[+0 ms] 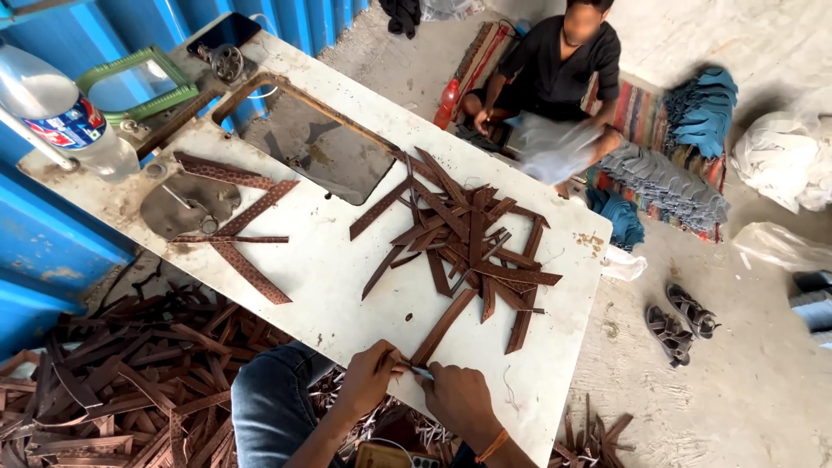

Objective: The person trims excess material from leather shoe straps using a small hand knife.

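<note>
Head view, looking down at my white table: my left hand pinches the near end of a brown leather strip, fingers closed on it at the table's front edge. My right hand is curled tight around a small tool, touching that same end. The strip runs up into the heap of strips mid-table. More strips lie on the floor to my left. Across the table, a seated person handles pale material.
</note>
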